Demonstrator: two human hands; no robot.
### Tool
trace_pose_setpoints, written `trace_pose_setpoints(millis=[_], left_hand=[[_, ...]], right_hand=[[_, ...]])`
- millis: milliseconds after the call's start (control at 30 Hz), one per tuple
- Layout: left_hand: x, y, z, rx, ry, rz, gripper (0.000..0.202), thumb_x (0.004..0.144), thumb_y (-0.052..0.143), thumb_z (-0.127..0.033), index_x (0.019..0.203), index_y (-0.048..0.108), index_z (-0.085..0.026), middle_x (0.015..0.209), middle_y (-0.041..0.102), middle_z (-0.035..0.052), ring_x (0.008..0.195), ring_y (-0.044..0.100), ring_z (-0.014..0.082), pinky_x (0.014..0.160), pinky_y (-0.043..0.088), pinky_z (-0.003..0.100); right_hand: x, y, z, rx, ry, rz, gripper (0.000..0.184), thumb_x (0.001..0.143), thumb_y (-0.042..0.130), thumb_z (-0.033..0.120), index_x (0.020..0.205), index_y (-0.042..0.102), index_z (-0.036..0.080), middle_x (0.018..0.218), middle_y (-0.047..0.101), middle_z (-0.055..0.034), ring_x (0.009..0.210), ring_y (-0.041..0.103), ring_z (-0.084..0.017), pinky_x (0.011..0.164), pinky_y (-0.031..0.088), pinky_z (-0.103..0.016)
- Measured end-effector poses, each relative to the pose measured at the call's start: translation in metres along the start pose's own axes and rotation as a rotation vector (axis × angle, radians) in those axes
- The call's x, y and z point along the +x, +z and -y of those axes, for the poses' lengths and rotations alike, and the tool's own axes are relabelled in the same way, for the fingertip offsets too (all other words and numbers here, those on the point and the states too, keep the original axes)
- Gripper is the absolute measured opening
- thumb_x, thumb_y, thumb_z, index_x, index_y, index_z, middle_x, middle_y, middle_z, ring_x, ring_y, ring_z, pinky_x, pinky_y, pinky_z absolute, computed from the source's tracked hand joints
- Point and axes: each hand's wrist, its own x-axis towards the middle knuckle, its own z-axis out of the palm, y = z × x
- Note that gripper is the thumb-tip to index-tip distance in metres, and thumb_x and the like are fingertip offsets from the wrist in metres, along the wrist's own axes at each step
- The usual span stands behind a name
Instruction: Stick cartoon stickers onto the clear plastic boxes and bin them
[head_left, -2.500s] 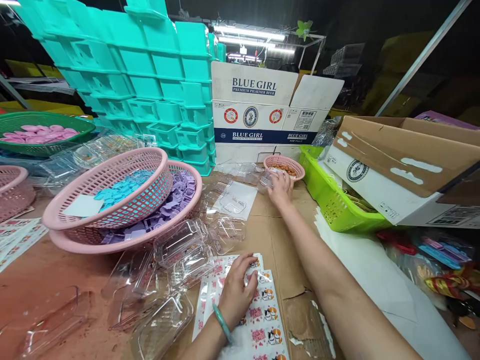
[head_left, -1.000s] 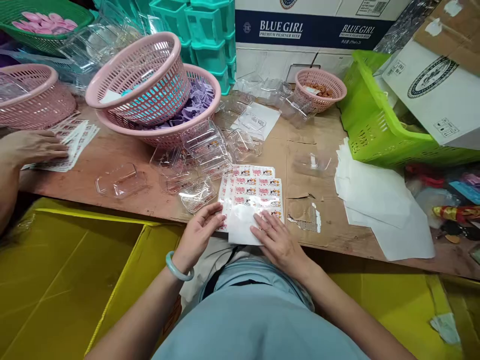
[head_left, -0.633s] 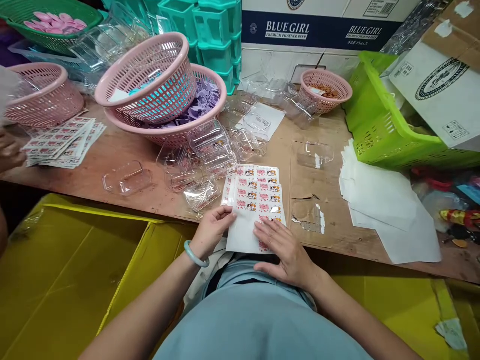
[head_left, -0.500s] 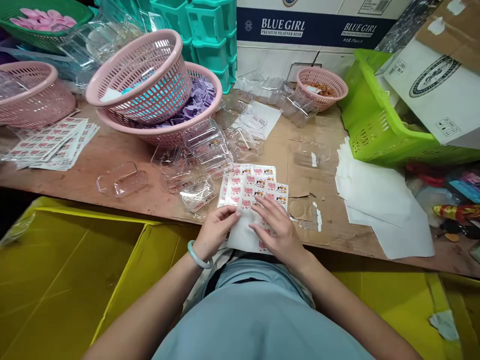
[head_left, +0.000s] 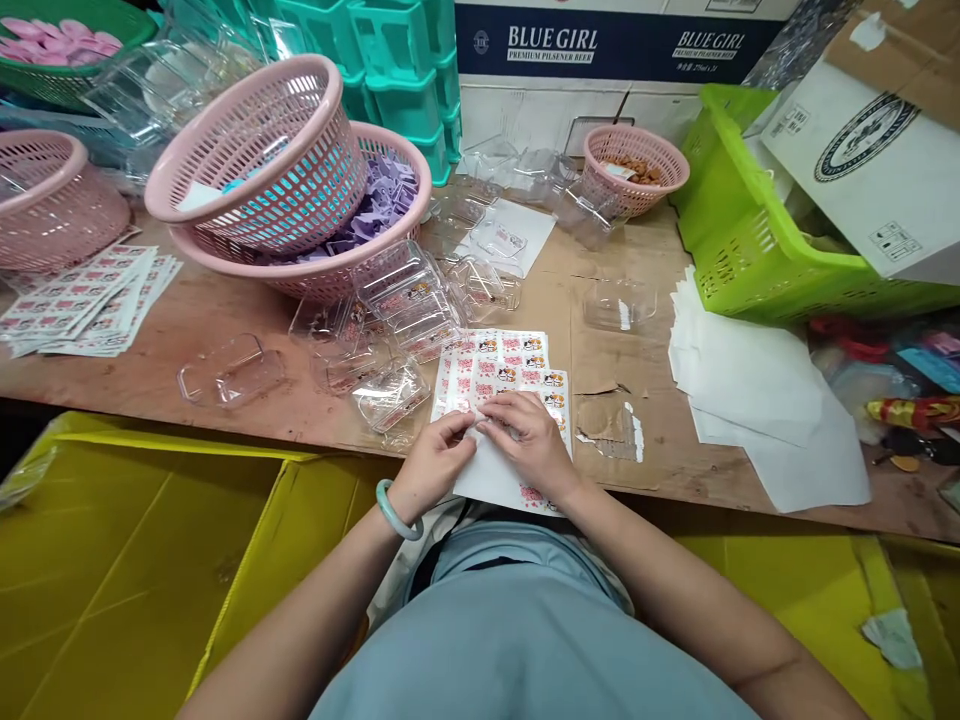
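A sticker sheet (head_left: 491, 472), printed with cats and pink designs, lies at the table's front edge with a bare white patch in its middle. It overlaps another sticker sheet (head_left: 450, 372) behind it. My left hand (head_left: 437, 460), with a pale green bangle on its wrist, is closed in a pinch over the sheet's left side. My right hand (head_left: 534, 448) is closed too, its fingers bent above the sheet. The fingertips of both hands meet; what is between them is too small to make out. Clear plastic boxes (head_left: 390, 392) lie just left of the sheets.
Pink baskets (head_left: 180, 235) with purple and blue pieces stand behind the boxes. More sticker sheets (head_left: 82, 305) lie at left, blank white sheets (head_left: 750, 385) at right. A green crate (head_left: 757, 240) stands back right, near a small pink basket (head_left: 637, 195) of brown pieces.
My right hand has gone from spread fingers over the sheet to a pinch, moving left to meet my left fingertips. The left hand stays pinched. The view has shifted slightly.
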Motion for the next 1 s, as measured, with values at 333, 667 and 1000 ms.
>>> trace_pose_setpoints(millis=[333,667,1000], left_hand=[[0.0,-0.001,-0.001,-0.002,-0.013,-0.027,0.03,0.076,0.06,-0.028,0.1,0.07,-0.013,0.089,0.068,0.0053,0.077,0.056,0.0162,0.069,0.045,0.027],[-0.021,-0.001,-0.005,0.122,0.093,-0.381,0.057,0.078,0.065,-0.024,0.133,0.052,-0.021,0.113,0.06,0.0089,0.101,0.059,0.02,0.084,0.05,0.031],[-0.003,0.032,-0.028,-0.661,-0.122,-0.133,0.023,0.078,0.072,-0.036,0.093,0.072,-0.019,0.101,0.07,0.0064,0.097,0.063,0.0193,0.087,0.051,0.032]], right_hand=[[0.008,-0.006,0.003,0.175,0.104,0.084,0.019,0.091,0.056,0.025,0.093,0.074,0.022,0.094,0.074,-0.0065,0.09,0.067,-0.019,0.084,0.053,-0.034],[0.029,-0.038,-0.021,0.878,0.617,-0.575,0.025,0.078,0.071,0.042,0.09,0.072,0.02,0.1,0.075,-0.0058,0.097,0.07,-0.023,0.096,0.054,-0.045],[-0.006,-0.032,0.011,-0.15,-0.196,-0.044,0.053,0.082,0.07,0.029,0.132,0.054,0.027,0.139,0.055,-0.0087,0.136,0.042,-0.029,0.114,0.032,-0.056]])
